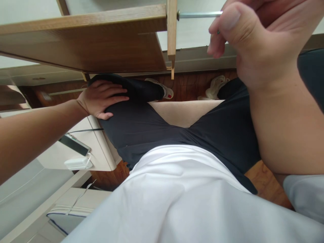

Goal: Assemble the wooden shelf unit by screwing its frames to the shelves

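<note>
A screwdriver's thin metal shaft (199, 15) runs sideways at the top, its handle hidden inside my closed right hand (255, 37). The tip meets a small screw head (178, 15) on the narrow wooden post (172, 32). Joined to that post on the left is a wide brown wooden panel (101, 50) with a lighter rail (88, 20) along its upper edge. My left hand (101, 96) lies flat, fingers spread, on the left knee of my black trousers (134, 125). Nothing is in it.
At the left, a white cabinet top (101, 148) carries a phone (76, 144) and a white charger-like block (78, 163) with a cable. White shoes (162, 88) rest on the wooden floor (186, 84). I sit on a pale seat (186, 113).
</note>
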Action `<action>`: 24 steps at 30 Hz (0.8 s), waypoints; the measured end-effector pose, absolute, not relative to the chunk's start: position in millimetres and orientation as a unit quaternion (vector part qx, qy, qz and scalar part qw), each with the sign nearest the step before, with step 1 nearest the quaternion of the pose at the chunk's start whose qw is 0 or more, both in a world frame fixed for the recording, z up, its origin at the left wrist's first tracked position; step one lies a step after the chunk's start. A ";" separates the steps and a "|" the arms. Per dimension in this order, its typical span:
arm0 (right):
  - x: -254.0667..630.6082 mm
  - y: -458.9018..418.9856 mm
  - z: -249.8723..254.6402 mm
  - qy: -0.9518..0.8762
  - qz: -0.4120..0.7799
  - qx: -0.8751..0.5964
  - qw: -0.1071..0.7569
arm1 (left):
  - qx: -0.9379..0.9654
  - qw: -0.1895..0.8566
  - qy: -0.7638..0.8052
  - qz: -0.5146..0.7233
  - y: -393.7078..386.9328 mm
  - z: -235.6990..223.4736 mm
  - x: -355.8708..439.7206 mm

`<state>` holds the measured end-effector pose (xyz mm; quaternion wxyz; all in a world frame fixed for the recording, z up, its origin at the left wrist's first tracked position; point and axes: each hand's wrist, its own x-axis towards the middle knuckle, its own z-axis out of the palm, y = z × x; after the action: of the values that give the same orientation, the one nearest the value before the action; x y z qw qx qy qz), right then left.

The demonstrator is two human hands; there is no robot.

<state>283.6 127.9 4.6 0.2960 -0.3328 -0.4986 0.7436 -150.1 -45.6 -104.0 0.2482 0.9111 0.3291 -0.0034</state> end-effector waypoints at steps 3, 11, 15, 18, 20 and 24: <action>285.5 131.8 -0.4 -0.676 0.557 -0.302 0.375 | 0.912 0.247 0.329 -0.009 -45.0 -103.7 -150.1; 283.9 130.4 0.7 -0.720 0.511 -0.284 0.375 | 0.912 0.239 0.334 -0.023 -45.9 -102.3 -149.8; 283.7 131.3 -0.3 -0.724 0.511 -0.272 0.374 | 0.916 0.230 0.329 -0.023 -45.6 -101.6 -149.3; 281.6 129.9 0.0 -0.720 0.512 -0.278 0.376 | 0.915 0.226 0.331 -0.034 -45.5 -101.7 -149.2; 279.5 128.2 1.2 -0.715 0.510 -0.292 0.379 | 0.917 0.223 0.330 -0.033 -45.5 -101.8 -149.4; 276.5 125.9 4.1 -0.705 0.508 -0.318 0.379 | 0.911 0.233 0.337 -0.045 -45.3 -101.5 -149.4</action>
<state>276.5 125.9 4.1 0.3789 -0.3178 -0.7050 0.5083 -149.4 -45.3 -101.5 0.2327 0.9114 0.3365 -0.0452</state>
